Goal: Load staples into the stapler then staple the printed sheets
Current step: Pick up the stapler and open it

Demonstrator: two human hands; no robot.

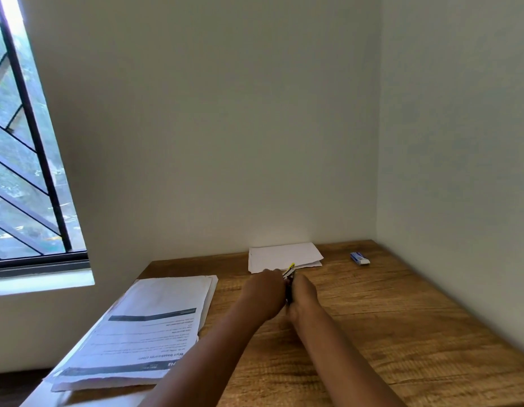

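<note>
Both my hands meet over the middle of the wooden desk (387, 318), closed around a small dark stapler (289, 279) with a yellow tip. My left hand (265, 295) wraps its left side and my right hand (304, 295) presses against its right side. Most of the stapler is hidden between my fingers, so I cannot tell whether it is hinged apart. A stack of printed sheets (143, 327) lies at the left of the desk, overhanging its edge. A small blue and white staple box (360, 257) rests far right near the wall corner.
Another pile of white paper (284, 256) lies against the back wall just beyond my hands. Walls close in the desk at the back and on the right. A barred window (23, 171) is on the left.
</note>
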